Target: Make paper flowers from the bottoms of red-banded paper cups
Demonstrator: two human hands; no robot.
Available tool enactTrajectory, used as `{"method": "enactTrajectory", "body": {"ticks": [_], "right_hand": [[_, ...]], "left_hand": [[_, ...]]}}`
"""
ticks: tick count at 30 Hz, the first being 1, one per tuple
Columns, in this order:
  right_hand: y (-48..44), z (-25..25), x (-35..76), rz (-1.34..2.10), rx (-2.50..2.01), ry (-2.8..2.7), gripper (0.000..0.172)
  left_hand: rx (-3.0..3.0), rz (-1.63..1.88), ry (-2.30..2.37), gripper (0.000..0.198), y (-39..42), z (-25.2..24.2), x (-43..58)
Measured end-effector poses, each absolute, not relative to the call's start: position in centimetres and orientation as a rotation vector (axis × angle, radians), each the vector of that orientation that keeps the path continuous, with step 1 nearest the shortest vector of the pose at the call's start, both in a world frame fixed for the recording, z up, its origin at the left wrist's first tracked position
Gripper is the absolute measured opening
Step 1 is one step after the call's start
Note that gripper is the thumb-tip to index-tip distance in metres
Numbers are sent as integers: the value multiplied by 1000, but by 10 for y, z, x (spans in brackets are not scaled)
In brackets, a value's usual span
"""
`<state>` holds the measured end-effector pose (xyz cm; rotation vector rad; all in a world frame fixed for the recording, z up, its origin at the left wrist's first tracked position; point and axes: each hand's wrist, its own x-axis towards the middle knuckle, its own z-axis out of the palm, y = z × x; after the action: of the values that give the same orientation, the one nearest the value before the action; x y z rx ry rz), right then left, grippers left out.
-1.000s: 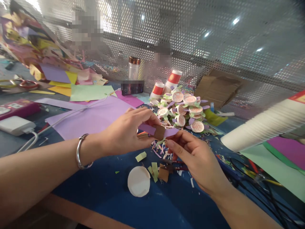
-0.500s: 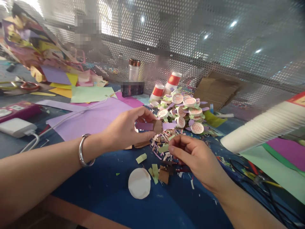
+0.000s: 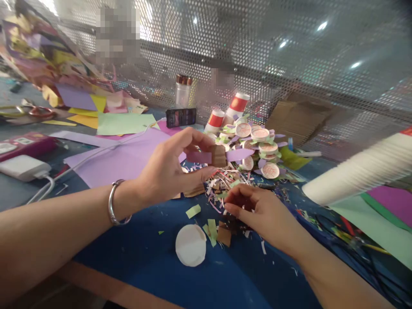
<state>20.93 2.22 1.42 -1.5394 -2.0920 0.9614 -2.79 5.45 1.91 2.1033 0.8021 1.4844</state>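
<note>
My left hand (image 3: 174, 167) is raised above the blue table (image 3: 141, 257) and pinches a small brown card piece with purple paper strips sticking out on both sides (image 3: 220, 155). My right hand (image 3: 257, 210) is lower, fingers curled down into the heap of paper scraps (image 3: 225, 182); what it grips, if anything, is hidden. A white paper disc (image 3: 190, 244) lies flat just in front of both hands, beside green and brown scraps (image 3: 219, 231). Behind the scraps sits a pile of finished paper flowers with round printed centres (image 3: 254, 148).
A stack of white paper cups (image 3: 360, 171) lies on its side at the right. Purple and green paper sheets (image 3: 122, 159) cover the left, with a white charger and cable (image 3: 24, 167). Two red-and-white cups (image 3: 228, 111), a jar (image 3: 183, 90), a phone (image 3: 180, 116) and cardboard (image 3: 296, 118) stand before a perforated metal screen.
My left hand has lifted the brown and purple piece higher. My right hand has let go of it and dropped down into the scrap heap.
</note>
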Motion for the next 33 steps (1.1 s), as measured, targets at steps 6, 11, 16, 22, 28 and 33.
{"method": "enactTrajectory", "body": {"ticks": [6,11,16,22,28,33], "right_hand": [[20,15,213,920,-1454,-1969,22],[15,18,211,1116,-1278,-1649,34],[9,22,204,1485,-1163,-1326,41],[6,26,199,1668,-1132,-1312,35],[7,23,200,1623,-1162,-1345,32],[7,20,201,1539,-1182,-1441,31]], "left_hand": [[2109,1539,695,33,64,11,-28],[2494,1574,747,22,58,12,-29],[2845,1517,622,16,53,16,-27],[3054,1505,558,16,51,18,-25],[2987,1322,601,15,45,18,-23],[2787,1274,610,20,44,16,-24]]}}
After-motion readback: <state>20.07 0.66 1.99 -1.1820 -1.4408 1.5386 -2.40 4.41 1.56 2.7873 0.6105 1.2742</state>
